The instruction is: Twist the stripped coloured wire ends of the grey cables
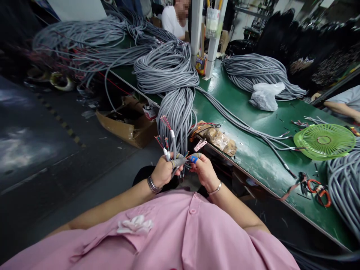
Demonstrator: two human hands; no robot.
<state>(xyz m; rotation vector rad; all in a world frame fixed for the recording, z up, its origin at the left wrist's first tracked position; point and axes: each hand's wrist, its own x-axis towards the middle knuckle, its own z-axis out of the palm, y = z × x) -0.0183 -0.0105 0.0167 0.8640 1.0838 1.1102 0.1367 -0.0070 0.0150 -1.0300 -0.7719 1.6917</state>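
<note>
My left hand [162,170] is closed around several grey cable ends [172,144] whose coloured wires fan out at the tips. My right hand [203,170] is closed too, pinching the wires beside the left hand; its fingertips wear grey and blue tape or caps [194,157]. The cables hang down from a large grey cable bundle [176,97] draped over the edge of the green table [253,150]. A metal watch sits on my left wrist and a bracelet on my right.
More grey cable coils [253,71] lie on the table with a white plastic bag [266,95], a green fan grille [324,140], orange-handled cutters [317,187] and a wooden block [219,138]. An open cardboard box [129,123] sits on the floor. Other people sit at the back and right.
</note>
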